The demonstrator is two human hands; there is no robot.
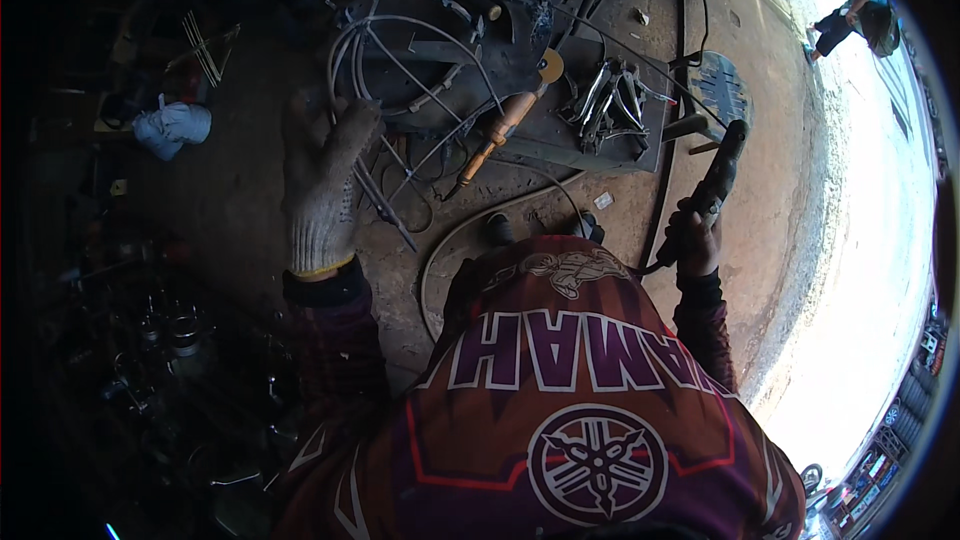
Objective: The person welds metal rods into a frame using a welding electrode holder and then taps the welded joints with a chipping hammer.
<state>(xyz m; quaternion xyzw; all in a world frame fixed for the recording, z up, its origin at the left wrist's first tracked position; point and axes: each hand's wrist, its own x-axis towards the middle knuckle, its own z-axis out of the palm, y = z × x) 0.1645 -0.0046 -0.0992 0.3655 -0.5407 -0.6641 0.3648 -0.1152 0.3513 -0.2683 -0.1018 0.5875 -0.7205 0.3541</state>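
Tool (724,170) sat in your right hand (701,240) mid-right, fingers wrapped; left hand (323,185) near wire frame (371,19) mid-left, couldn't tell its fingers.

- Big purple, white-edged letters (590,348) are running across the brown shirt (480,430), standing upside down.
- A round, pale-lined emblem (597,465) is showing on the same shirt.
- A white slip (603,200) is lying on the floor (770,240), appearing too small for reading.

Wire frame (404,60) obstructing, free floor (780,200) rightward
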